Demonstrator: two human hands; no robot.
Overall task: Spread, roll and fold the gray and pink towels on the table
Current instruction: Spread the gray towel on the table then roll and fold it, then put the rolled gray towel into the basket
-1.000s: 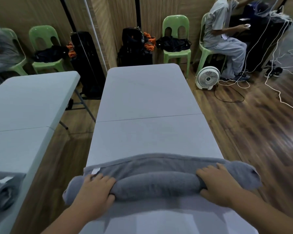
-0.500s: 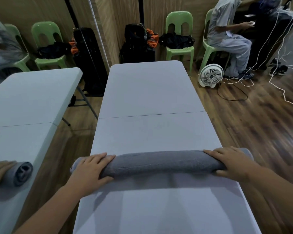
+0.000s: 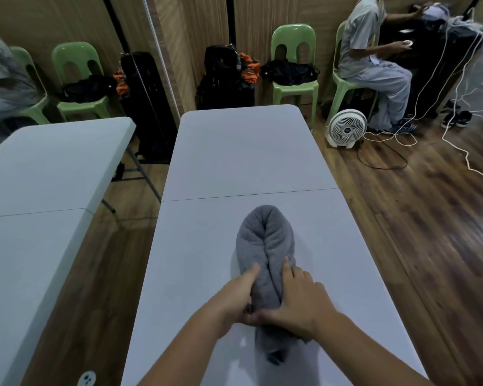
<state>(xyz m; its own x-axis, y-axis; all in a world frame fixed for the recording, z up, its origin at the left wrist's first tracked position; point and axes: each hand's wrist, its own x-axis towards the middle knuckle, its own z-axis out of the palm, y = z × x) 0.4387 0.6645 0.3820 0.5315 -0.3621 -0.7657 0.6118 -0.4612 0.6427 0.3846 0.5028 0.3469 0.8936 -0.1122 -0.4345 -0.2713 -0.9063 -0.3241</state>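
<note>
Gray rolled terry towel (image 3: pixel 265 246) lay doubled on white folding table (image 3: pixel 234 151), bend toward 12 o'clock, left hand (image 3: pixel 239 299) and right hand (image 3: pixel 299 305) clasped its 6 o'clock ends

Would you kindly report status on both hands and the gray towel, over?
Left hand, right hand both grip gray towel at near end. Rolled, doubled over, bend pointing away, on table. No pink towel in view.

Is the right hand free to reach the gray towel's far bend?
Likely yes: the table beside the gray towel is bare up to its bend, though the right hand, like the left hand, is busy holding the near part.
</note>
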